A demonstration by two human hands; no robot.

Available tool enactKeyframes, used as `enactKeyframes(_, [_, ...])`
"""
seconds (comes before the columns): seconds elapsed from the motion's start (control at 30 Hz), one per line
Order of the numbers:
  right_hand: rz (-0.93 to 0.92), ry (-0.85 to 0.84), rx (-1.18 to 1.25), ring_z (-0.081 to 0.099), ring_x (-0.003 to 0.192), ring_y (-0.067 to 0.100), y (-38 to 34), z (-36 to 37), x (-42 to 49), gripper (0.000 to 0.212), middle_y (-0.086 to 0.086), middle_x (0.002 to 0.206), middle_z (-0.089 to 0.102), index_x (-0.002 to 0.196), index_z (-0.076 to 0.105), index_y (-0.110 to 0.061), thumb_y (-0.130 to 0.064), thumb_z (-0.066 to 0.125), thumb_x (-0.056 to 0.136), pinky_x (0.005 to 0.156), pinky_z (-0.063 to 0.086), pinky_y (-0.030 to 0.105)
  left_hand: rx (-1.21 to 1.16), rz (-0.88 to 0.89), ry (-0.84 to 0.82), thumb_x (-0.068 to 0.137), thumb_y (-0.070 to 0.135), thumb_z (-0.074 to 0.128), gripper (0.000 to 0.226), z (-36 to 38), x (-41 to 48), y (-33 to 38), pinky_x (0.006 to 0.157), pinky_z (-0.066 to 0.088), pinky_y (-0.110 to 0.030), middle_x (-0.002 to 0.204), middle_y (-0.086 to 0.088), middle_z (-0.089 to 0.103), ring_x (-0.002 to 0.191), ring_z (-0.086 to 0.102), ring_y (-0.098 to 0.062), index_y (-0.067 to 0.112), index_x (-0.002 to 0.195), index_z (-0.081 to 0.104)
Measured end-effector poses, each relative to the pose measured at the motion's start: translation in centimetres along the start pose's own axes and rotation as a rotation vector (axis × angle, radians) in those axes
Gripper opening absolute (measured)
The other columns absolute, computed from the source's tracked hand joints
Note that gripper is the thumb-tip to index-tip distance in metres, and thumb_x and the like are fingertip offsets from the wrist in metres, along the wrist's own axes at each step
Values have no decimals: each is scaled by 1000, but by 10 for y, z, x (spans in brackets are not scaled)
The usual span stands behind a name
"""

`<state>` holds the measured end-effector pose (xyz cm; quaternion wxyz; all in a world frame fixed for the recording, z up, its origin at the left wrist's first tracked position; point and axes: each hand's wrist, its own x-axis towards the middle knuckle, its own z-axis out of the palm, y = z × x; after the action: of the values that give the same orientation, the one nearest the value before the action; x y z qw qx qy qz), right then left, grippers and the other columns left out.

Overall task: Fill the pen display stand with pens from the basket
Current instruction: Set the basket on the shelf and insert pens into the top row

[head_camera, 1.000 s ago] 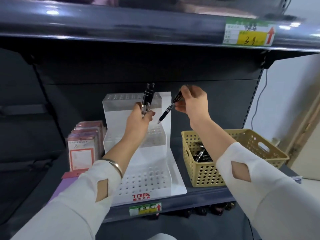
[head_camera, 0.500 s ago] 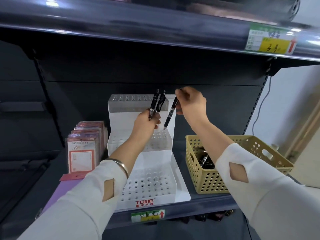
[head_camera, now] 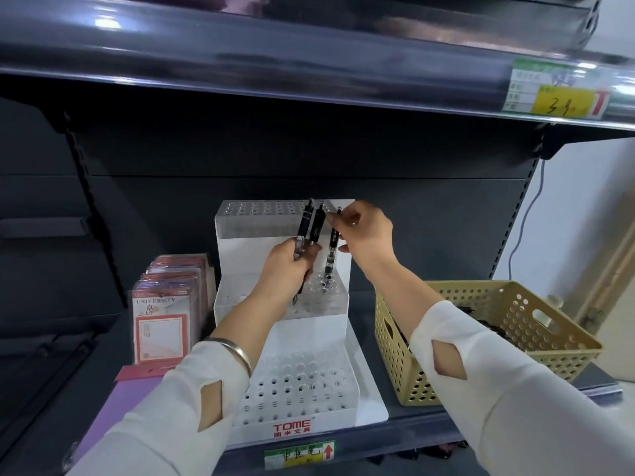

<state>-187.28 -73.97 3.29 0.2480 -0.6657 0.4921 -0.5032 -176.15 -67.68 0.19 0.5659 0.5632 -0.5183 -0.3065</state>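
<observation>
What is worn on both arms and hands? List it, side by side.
Both arms wear long white sleeves. The left sleeve has a diamond-shaped cut-out on the forearm; the right sleeve has a matching one. A plain silver bangle sits at the left wrist, just past the cuff. The left hand and right hand are bare: no gloves.

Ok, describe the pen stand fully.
The stand is white, plastic-looking, three stepped tiers, each top drilled with rows of round holes, red TOME lettering on the front lip. It stands upright on the shelf between card packs and basket. One pen stands in the middle tier, pinched at its top by the right hand.
</observation>
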Motion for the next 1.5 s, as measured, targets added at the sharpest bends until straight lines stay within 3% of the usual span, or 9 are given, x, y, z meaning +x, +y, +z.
enactKeyframes(0.17, [-164, 34, -154, 63, 71, 27, 3, 6, -7, 18, 8, 85, 64, 91, 59, -11, -29, 62, 88, 68, 56, 44, -51, 25, 19, 97, 13, 45, 11, 1, -1, -2, 62, 40, -26, 63, -3, 53, 58, 47, -14, 7, 101, 53])
enactKeyframes(0.47, [-141, -80, -463, 59, 74, 30, -13, 4, -5, 22, 9, 83, 58, 90, 50, -8, -29, 54, 92, 61, 46, 34, -129, 20, 87, 96, 13, 47, 14, 0, 2, -7, 64, 42, -32, 63, -5, 58, 61, 52, -18, 16, 83, 51])
enactKeyframes(0.7, [-14, -108, -383, 66, 74, 31, -11, 5, -10, 24, 12, 84, 66, 86, 52, -7, -30, 50, 91, 70, 56, 37, -81, 18, 48, 96, 12, 46, 17, 0, -3, -4, 77, 48, -32, 67, -5, 65, 64, 60, -14, 14, 81, 52])
enactKeyframes(0.93, [-8, -137, -646, 51, 75, 29, -27, 4, -16, 14, 4, 74, 46, 83, 44, -12, -23, 44, 92, 63, 41, 30, -62, 24, 53, 96, 12, 46, 16, -2, -7, -2, 86, 51, -39, 70, -4, 67, 74, 64, -20, 15, 82, 53])
enactKeyframes(1.07, [20, -172, -583, 60, 72, 28, -23, -2, -15, 35, 5, 75, 57, 65, 44, -14, -38, 46, 91, 60, 45, 28, -91, 6, 27, 96, 11, 47, 16, -3, -8, 0, 86, 50, -39, 72, -6, 67, 74, 63, -21, 15, 82, 53])
enactKeyframes(1.17, [74, -155, -403, 69, 68, 25, -14, -14, -16, 46, 9, 77, 68, 77, 59, -6, -46, 43, 92, 68, 56, 35, -127, -9, 23, 96, 11, 47, 15, -3, -10, 3, 76, 48, -30, 72, -6, 67, 70, 62, -18, 14, 82, 52])
enactKeyframes(1.27, [182, -67, -80, 66, 56, 19, -12, -27, -18, 38, 6, 73, 67, 84, 63, -8, -37, 42, 96, 74, 59, 42, -136, 3, 6, 97, 13, 46, 13, -3, -15, 10, 61, 45, -17, 72, -3, 66, 67, 60, -14, 14, 85, 51])
enactKeyframes(1.37, [140, -138, 119, 59, 50, 13, -27, -33, -20, 30, 3, 77, 64, 94, 64, -11, -36, 47, 96, 64, 59, 33, -142, 46, -46, 97, 13, 44, 11, -3, -20, 16, 50, 41, -5, 73, -2, 66, 65, 58, -11, 16, 88, 51])
enactKeyframes(1.5, [-12, -269, 71, 59, 57, 14, -45, -29, -26, 18, 2, 76, 59, 91, 62, -11, -27, 54, 95, 51, 51, 22, -94, 81, -161, 99, 14, 42, 11, -4, -29, 20, 52, 39, -1, 77, -1, 64, 65, 58, -4, 18, 95, 51])
